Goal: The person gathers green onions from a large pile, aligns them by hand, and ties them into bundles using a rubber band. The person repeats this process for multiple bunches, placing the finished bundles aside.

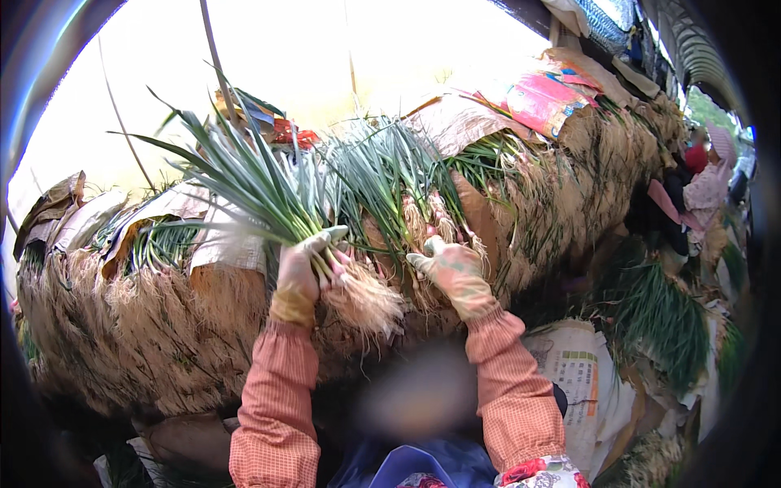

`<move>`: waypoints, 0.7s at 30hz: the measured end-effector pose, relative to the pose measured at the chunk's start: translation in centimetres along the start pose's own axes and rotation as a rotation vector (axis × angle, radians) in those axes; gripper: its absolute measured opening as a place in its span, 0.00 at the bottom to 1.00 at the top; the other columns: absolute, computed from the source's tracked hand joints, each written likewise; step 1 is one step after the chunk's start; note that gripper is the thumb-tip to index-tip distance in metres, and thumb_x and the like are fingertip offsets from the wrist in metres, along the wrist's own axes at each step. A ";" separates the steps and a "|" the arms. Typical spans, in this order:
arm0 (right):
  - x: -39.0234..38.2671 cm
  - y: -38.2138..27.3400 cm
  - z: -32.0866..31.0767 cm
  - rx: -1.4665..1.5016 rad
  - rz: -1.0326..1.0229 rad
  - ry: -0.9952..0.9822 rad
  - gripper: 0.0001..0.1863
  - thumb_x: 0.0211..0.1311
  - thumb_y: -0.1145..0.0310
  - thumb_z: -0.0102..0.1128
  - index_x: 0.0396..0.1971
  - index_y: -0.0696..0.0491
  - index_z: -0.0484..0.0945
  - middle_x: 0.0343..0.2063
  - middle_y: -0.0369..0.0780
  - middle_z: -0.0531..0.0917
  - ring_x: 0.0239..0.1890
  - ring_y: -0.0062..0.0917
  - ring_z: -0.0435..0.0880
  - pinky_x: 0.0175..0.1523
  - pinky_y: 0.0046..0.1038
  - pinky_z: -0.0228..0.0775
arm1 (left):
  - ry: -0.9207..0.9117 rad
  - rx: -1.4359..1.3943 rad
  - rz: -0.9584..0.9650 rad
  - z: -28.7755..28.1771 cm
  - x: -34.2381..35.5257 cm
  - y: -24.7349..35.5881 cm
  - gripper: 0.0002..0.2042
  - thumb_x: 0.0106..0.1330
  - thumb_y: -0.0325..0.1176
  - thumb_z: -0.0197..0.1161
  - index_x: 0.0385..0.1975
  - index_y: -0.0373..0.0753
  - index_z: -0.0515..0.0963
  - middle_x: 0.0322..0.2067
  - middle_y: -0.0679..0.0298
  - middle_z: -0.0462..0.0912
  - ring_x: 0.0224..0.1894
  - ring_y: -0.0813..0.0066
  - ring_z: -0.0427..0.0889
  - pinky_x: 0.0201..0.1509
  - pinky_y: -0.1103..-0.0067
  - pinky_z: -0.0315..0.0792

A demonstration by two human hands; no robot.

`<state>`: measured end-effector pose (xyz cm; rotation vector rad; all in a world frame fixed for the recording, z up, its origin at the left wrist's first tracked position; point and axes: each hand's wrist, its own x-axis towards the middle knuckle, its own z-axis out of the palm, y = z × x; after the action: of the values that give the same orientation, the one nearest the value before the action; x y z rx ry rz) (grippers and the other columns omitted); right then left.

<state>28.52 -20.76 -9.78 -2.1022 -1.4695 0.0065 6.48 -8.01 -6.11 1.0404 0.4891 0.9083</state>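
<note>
My left hand, in a pale stained glove, grips a bunch of green onions with long leaves, pinkish-white bulbs and a fringe of pale roots hanging right. My right hand, also gloved, has thumb and forefinger apart at more onions on the stack in front of me, just right of the held bunch; whether it touches them is unclear. Both forearms wear orange checked sleeves.
A long root-fringed stack spans the view, with sacks and paper on top. At right are a person in a pale hat, loose green onions and printed sacks. Below me is blue plastic.
</note>
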 end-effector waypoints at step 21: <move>-3.2 2.8 4.2 1.366 0.427 -0.056 0.09 0.71 0.69 0.49 0.32 0.54 0.77 0.26 0.42 0.85 0.14 0.18 0.76 0.16 0.18 0.65 | -0.121 -0.487 -0.119 -2.0 -6.4 -6.2 0.15 0.62 0.33 0.57 0.44 0.28 0.78 0.37 0.53 0.83 0.36 0.61 0.82 0.39 0.70 0.81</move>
<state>28.31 -22.32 -15.57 -1.1672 -0.5952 0.9424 3.99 -13.50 -12.90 0.6101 0.2082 0.7995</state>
